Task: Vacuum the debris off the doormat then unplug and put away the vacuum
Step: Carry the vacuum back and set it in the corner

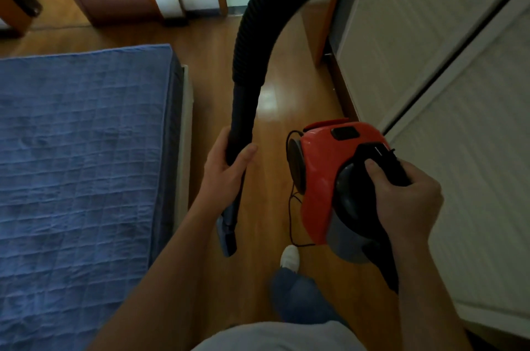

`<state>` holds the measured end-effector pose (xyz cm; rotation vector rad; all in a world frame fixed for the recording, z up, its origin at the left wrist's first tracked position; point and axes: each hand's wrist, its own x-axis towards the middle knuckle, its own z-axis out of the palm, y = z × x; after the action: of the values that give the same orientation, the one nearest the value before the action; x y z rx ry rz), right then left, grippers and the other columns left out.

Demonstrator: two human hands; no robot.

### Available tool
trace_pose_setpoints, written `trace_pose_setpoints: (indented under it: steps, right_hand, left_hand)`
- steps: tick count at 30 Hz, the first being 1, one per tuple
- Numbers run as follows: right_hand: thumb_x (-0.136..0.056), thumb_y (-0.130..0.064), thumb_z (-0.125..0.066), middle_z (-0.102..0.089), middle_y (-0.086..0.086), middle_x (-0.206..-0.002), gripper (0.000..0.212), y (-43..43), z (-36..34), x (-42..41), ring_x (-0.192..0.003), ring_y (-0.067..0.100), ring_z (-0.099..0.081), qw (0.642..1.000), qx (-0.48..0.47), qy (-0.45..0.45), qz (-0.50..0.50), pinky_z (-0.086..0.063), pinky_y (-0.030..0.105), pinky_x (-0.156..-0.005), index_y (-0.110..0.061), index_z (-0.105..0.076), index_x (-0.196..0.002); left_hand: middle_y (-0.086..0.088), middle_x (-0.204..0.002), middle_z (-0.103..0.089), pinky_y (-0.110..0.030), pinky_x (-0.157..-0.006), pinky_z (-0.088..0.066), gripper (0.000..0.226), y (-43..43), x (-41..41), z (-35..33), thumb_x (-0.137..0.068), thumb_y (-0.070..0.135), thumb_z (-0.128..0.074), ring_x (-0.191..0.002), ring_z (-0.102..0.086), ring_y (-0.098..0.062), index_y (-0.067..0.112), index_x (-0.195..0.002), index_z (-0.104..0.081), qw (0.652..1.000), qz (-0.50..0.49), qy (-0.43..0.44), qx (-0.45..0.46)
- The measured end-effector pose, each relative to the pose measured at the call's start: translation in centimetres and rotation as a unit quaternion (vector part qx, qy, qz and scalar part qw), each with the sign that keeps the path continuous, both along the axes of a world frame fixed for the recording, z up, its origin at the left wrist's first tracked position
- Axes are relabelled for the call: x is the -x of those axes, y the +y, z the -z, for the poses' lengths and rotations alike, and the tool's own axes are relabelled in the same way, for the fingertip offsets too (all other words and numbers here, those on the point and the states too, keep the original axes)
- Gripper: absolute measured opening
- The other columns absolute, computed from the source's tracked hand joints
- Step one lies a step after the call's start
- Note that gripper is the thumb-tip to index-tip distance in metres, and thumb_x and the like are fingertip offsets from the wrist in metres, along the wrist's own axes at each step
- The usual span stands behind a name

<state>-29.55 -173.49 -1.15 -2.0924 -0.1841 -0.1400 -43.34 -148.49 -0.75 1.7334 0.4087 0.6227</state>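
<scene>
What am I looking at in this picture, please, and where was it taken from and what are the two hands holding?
There is no robot here. A person wears a camera on the head, so this single picture looks forward and down at their own arms. The right hand grips the black handle of a red vacuum, which seems lifted off the wooden floor. The left hand holds the stiff tube at the end of the black hose, which arches up out of the picture. A thin cord hangs below the vacuum. A bed with a blue cover is on the left, white doors are on the right, and a white shoe shows below. No doormat is in view.
</scene>
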Motion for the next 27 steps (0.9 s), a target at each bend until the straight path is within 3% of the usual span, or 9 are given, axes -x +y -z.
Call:
trace_pose_setpoints:
  steps: [4,12,17,21,25,27]
  right_hand:
    - [-0.088,-0.044,-0.079,-0.071,-0.007,-0.080,0.029,3.5,-0.4,-7.3,-0.077,0.020,-0.070,0.999,0.012,-0.011,-0.039,-0.047,0.025,-0.061,-0.019,-0.081,-0.103]
    - [-0.087,-0.047,-0.078,-0.075,-0.003,-0.087,0.034,9.9,-0.3,-16.8,-0.084,0.023,-0.071,0.996,0.020,-0.009,-0.081,-0.048,0.027,-0.067,-0.020,-0.080,-0.107]
    - [-0.087,-0.048,-0.077,-0.064,-0.024,-0.071,0.025,14.5,0.2,-20.6,-0.071,0.010,-0.066,0.995,0.013,0.011,-0.102,-0.041,0.019,-0.058,-0.024,-0.079,-0.096]
    - [-0.086,-0.046,-0.077,-0.062,-0.026,-0.065,0.012,19.3,0.2,-23.7,-0.069,-0.003,-0.062,0.993,0.004,0.015,-0.116,-0.040,0.019,-0.055,-0.034,-0.074,-0.086]
    - [-0.085,-0.047,-0.078,-0.062,-0.026,-0.068,0.020,25.1,0.6,-27.5,-0.070,-0.003,-0.062,0.992,0.008,0.002,-0.128,-0.040,0.019,-0.057,-0.028,-0.078,-0.091]
    - [-0.085,-0.048,-0.078,-0.063,-0.025,-0.070,0.024,28.3,0.7,-29.8,-0.070,0.003,-0.064,0.992,0.012,-0.001,-0.125,-0.041,0.019,-0.058,-0.025,-0.079,-0.093]
  left_hand:
    - [0.005,-0.085,-0.060,-0.023,-0.071,-0.052,0.018,2.5,-5.5,0.1,-0.097,0.040,-0.057,-0.075,-0.058,-0.014,0.033,-0.114,-0.056,1.000,-0.030,-0.002,0.000]
    - [-0.007,-0.086,-0.060,-0.022,-0.077,-0.052,0.029,8.1,-11.5,-0.4,-0.097,0.039,-0.058,-0.079,-0.061,-0.012,0.020,-0.118,-0.056,0.995,-0.098,-0.009,-0.005]
    - [-0.020,-0.087,-0.061,-0.031,-0.077,-0.054,0.041,12.0,-14.6,-0.1,-0.096,0.038,-0.059,-0.079,-0.062,-0.018,0.005,-0.121,-0.055,0.993,-0.114,0.002,0.000]
    - [-0.021,-0.088,-0.061,-0.026,-0.077,-0.054,0.043,16.1,-17.4,0.5,-0.094,0.041,-0.059,-0.079,-0.062,-0.014,0.005,-0.119,-0.056,0.991,-0.131,-0.004,0.006]
    - [-0.019,-0.088,-0.062,-0.023,-0.079,-0.053,0.032,21.7,-20.7,0.8,-0.094,0.041,-0.059,-0.079,-0.062,-0.012,0.017,-0.114,-0.056,0.989,-0.145,-0.009,0.014]
    - [-0.020,-0.087,-0.062,-0.026,-0.079,-0.053,0.037,25.1,-22.7,0.8,-0.094,0.042,-0.058,-0.079,-0.062,-0.015,0.012,-0.116,-0.057,0.989,-0.150,-0.006,0.015]
